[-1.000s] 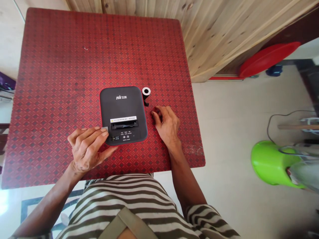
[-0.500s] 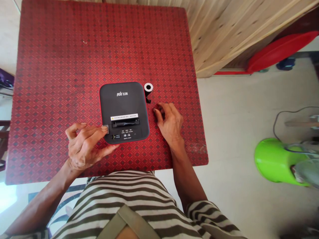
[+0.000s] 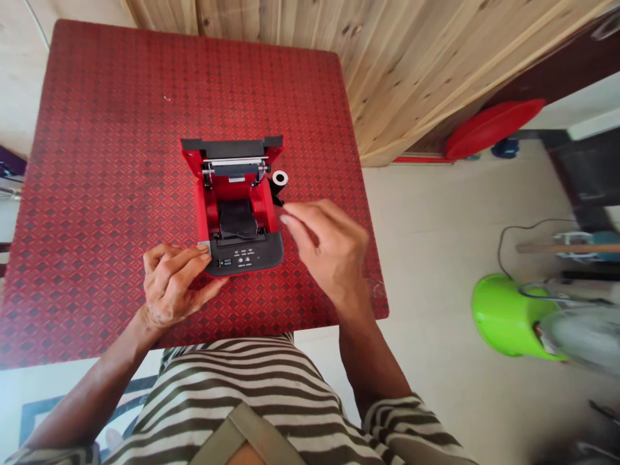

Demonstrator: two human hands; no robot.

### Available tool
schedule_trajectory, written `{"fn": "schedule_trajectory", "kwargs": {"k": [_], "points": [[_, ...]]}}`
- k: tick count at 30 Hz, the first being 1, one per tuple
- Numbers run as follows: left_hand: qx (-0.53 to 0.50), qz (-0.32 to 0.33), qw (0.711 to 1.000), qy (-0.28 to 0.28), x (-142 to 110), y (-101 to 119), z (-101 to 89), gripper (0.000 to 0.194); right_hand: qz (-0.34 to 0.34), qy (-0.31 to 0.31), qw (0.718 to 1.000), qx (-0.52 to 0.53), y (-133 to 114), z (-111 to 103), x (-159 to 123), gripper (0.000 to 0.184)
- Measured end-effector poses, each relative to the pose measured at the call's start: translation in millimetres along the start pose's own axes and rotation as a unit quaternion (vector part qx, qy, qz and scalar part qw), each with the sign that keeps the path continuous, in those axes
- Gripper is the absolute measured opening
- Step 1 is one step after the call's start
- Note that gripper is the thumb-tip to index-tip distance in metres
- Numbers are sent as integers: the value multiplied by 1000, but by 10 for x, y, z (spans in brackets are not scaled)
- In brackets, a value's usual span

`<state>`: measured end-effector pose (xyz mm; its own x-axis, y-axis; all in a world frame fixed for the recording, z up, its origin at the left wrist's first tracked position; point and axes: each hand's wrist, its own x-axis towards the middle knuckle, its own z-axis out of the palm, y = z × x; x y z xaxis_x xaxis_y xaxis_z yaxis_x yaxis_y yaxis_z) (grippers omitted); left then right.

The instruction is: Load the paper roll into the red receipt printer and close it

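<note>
A small red-and-black label printer [image 3: 245,254] rests on the table with its lid [image 3: 233,148] raised. Inside its red bay lies a dark, folded-looking piece [image 3: 237,218] that I cannot name. My left hand [image 3: 178,279] grips the printer's front left corner, fingers on the grey corner piece and thumb along the front edge. My right hand [image 3: 329,248], slightly blurred, hovers off the printer's right side, fingers curled and the thumb close to the index fingertip; nothing shows between them. Just behind those fingertips, beside the printer, stands a roll [image 3: 279,179] with a white end and black outer side.
The printer and roll sit on a red patterned table [image 3: 121,161]. A wooden plank wall [image 3: 281,26] borders its far side. On the floor to the right are a green plastic stool or bucket [image 3: 504,316], a cable, and a red round object [image 3: 494,129].
The printer's lid was closed before and now stands open, showing the inside. My right hand has lifted and shifted toward the printer. My left hand stays at the same corner.
</note>
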<state>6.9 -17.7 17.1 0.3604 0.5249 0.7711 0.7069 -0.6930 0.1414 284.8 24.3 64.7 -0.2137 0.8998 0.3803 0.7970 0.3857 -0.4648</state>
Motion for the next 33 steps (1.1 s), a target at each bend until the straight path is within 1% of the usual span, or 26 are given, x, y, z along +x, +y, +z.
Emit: {"fn": "schedule_trajectory", "kwargs": {"k": [2, 4, 6, 8, 11, 14, 19, 22, 25, 27, 29, 31, 32, 33], "points": [[-1, -1, 1000, 4, -29, 6, 8, 63, -53, -71, 996, -27, -237, -27, 178, 27], [-6, -6, 1000, 4, -55, 16, 16, 63, -85, -149, 982, -83, -418, 36, 374, 30], [-9, -13, 1000, 7, -79, 31, 26, 63, -92, -221, 960, -142, -548, 141, 558, 35], [-6, -24, 1000, 7, -97, 47, 34, 62, -90, -279, 939, -181, -633, 244, 698, 38], [-7, -32, 999, 1, -110, 64, 39, 61, -102, -319, 920, -203, -681, 345, 803, 37], [-19, -34, 999, -6, -123, 71, 40, 63, -115, -330, 915, -199, -659, 390, 828, 33], [-35, -51, 998, -12, -157, 71, 44, 71, -135, -341, 909, -196, -620, 386, 878, 30], [-37, -43, 998, -8, -157, 69, 46, 72, -138, -338, 908, -205, -646, 321, 895, 28], [-36, -42, 998, -5, -146, 64, 46, 69, -125, -317, 917, -210, -694, 220, 834, 24], [-34, -44, 998, -9, -145, 53, 45, 67, -120, -283, 931, -195, -707, 119, 747, 19], [-33, -38, 999, -10, -152, 34, 44, 68, -118, -227, 956, -140, -673, -29, 638, 16], [-33, -28, 999, -5, -165, 8, 45, 71, -97, -155, 983, -30, -573, -222, 515, 14], [-35, -23, 999, -2, -171, -6, 47, 72, -74, -119, 989, 37, -496, -324, 449, 15], [-38, -21, 999, 0, -175, -19, 49, 72, -43, -86, 990, 104, -403, -420, 376, 19]]}}
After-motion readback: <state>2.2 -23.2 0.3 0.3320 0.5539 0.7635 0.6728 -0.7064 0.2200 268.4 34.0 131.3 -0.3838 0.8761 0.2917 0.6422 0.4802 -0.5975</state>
